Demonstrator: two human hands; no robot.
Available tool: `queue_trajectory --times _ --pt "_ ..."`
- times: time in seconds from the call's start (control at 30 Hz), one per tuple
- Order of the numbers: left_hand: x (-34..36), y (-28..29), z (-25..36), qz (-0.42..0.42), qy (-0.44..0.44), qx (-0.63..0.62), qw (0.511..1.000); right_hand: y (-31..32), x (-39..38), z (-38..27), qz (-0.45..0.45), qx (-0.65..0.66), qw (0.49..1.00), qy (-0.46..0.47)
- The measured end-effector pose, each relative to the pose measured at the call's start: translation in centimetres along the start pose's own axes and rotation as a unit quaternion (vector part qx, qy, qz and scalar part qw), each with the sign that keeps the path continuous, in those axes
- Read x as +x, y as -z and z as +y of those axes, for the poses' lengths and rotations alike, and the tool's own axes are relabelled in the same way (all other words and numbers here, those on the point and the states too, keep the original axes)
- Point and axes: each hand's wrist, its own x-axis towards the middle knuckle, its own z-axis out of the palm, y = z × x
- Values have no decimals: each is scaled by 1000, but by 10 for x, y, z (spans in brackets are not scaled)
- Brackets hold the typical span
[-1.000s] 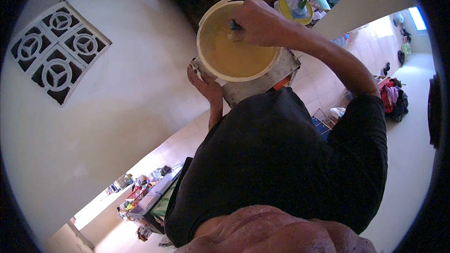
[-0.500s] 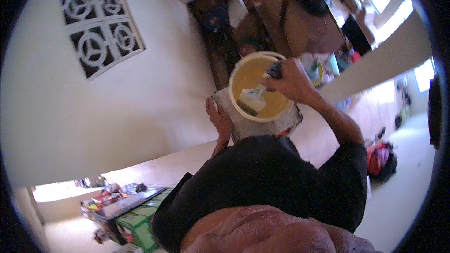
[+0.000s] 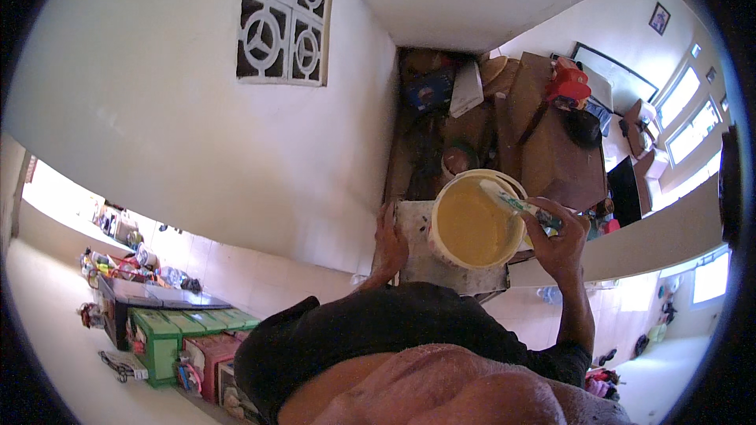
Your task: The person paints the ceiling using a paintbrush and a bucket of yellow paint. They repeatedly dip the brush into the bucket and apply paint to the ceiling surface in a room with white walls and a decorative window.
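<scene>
A white bucket point(image 3: 435, 245) of pale yellow paint point(image 3: 472, 224) stands on a worn, paint-spotted platform point(image 3: 416, 228) in front of me. My right hand point(image 3: 561, 240) is closed around a wide flat paintbrush point(image 3: 510, 200) at the bucket's right side. The brush slants up and left over the paint, near the far right rim; whether its bristles touch the paint I cannot tell. My left hand point(image 3: 390, 245) rests along the platform's left edge with its fingers stretched out, holding nothing.
A white wall point(image 3: 291, 157) with a vent block point(image 3: 285, 20) rises close on the left. Beyond the bucket are a large brown cabinet point(image 3: 559, 142), a red cap-like item point(image 3: 568, 83) and stored clutter. Green boxes point(image 3: 157, 338) stand lower left; a ledge point(image 3: 669, 224) runs right.
The view has shifted, so the bucket sits lower and further right. My right hand has moved from over the bucket to its right side, and the brush now points up-left instead of down.
</scene>
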Motion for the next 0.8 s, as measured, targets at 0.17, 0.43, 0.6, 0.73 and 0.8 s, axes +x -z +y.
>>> queue_trajectory --times 0.17,0.43,0.6,0.73,0.8 --pt "0 5 10 -51 20 18 998 -24 -9 26 -103 136 968 -186" --pt "-1 6 9 -40 16 13 999 -26 2 30 -17 53 997 -45" --pt "-3 4 1 -33 -17 17 999 -4 -4 24 48 9 999 -5" --pt "-8 -7 -19 -10 -95 41 995 -4 -17 37 21 49 997 -61" --pt "-9 -13 -18 16 21 -47 999 -12 -17 32 -56 142 980 -130"
